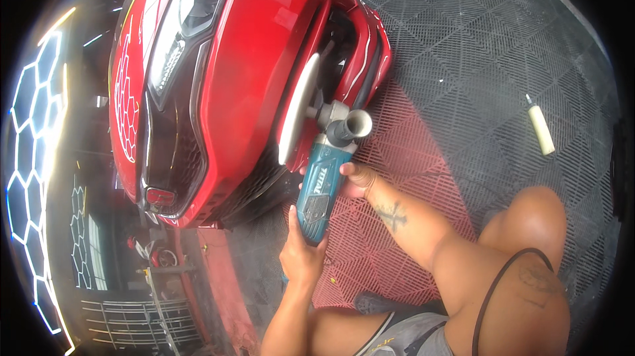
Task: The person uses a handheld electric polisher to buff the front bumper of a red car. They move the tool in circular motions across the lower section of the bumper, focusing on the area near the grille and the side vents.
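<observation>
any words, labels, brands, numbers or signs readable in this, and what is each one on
polisher: large light lettering along the blue-green body, legible but not copied out here
red car: a small badge on the front, too unclear to read
grey garment: a yellowish marking, too blurred to read
pale yellow bottle: no readable text

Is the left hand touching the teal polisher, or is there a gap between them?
Touching: the head view shows the left hand cupped against the rear end of the teal polisher, without visible gap.
</observation>
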A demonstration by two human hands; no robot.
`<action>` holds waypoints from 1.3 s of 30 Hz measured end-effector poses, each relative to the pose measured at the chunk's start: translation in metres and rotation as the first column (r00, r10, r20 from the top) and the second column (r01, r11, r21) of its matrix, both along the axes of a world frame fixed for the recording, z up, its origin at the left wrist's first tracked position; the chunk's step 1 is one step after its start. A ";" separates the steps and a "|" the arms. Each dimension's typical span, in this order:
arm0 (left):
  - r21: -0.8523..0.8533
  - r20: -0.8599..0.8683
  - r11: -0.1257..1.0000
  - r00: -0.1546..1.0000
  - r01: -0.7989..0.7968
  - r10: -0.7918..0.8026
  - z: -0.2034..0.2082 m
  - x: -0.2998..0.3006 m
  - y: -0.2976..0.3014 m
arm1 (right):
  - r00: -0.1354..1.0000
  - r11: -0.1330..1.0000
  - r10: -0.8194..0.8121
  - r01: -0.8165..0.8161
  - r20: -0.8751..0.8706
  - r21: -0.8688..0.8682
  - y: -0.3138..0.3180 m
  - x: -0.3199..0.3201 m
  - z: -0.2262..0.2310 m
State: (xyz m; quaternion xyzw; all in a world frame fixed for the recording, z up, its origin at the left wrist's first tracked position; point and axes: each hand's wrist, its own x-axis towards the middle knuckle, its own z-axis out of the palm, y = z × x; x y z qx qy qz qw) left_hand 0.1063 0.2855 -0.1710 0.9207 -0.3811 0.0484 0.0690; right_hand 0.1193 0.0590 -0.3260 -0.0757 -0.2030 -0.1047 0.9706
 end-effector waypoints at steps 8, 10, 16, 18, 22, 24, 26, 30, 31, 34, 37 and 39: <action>0.062 -0.121 0.990 0.983 -0.130 0.136 -0.016 -0.003 0.064 | 0.966 0.973 0.232 -0.230 -0.114 0.033 0.064 -0.004 -0.027; 0.056 -0.126 0.989 0.982 -0.137 0.143 -0.018 -0.001 0.087 | 0.958 0.966 0.258 -0.253 -0.122 0.056 0.087 -0.006 -0.027; 0.071 -0.154 0.985 0.974 -0.159 0.169 -0.015 -0.002 0.079 | 0.959 0.964 0.267 -0.265 -0.093 0.030 0.081 -0.004 -0.033; 0.058 -0.139 0.992 0.983 -0.113 0.120 -0.013 0.004 0.061 | 0.974 0.977 0.215 -0.214 -0.070 0.017 0.064 -0.002 -0.034; 0.058 -0.124 0.994 0.988 -0.087 0.094 -0.012 0.008 0.036 | 0.987 0.988 0.153 -0.152 -0.051 0.038 0.037 -0.004 -0.020; 0.053 -0.098 0.997 0.993 -0.062 0.067 -0.018 0.012 0.036 | 0.989 0.990 0.131 -0.128 -0.069 0.053 0.035 -0.005 -0.020; 0.048 -0.094 0.996 0.992 -0.074 0.078 -0.021 0.013 0.044 | 0.985 0.986 0.161 -0.158 -0.058 0.054 0.042 -0.002 -0.020; 0.043 -0.112 0.990 0.984 -0.135 0.139 -0.034 -0.007 0.079 | 0.961 0.964 0.265 -0.264 -0.077 0.029 0.073 0.000 -0.043; 0.034 -0.104 0.988 0.983 -0.151 0.154 -0.035 -0.013 0.085 | 0.957 0.960 0.279 -0.278 -0.074 0.021 0.081 0.001 -0.047; 0.033 -0.135 0.984 0.974 -0.176 0.179 -0.045 -0.022 0.094 | 0.947 0.947 0.316 -0.312 -0.061 0.072 0.094 -0.002 -0.055; 0.073 -0.144 0.979 0.970 -0.189 0.198 -0.050 -0.023 0.085 | 0.951 0.950 0.305 -0.300 -0.056 0.090 0.083 -0.005 -0.056; 0.086 -0.138 0.980 0.972 -0.180 0.191 -0.060 -0.016 0.077 | 0.963 0.961 0.268 -0.264 -0.032 0.086 0.069 -0.006 -0.057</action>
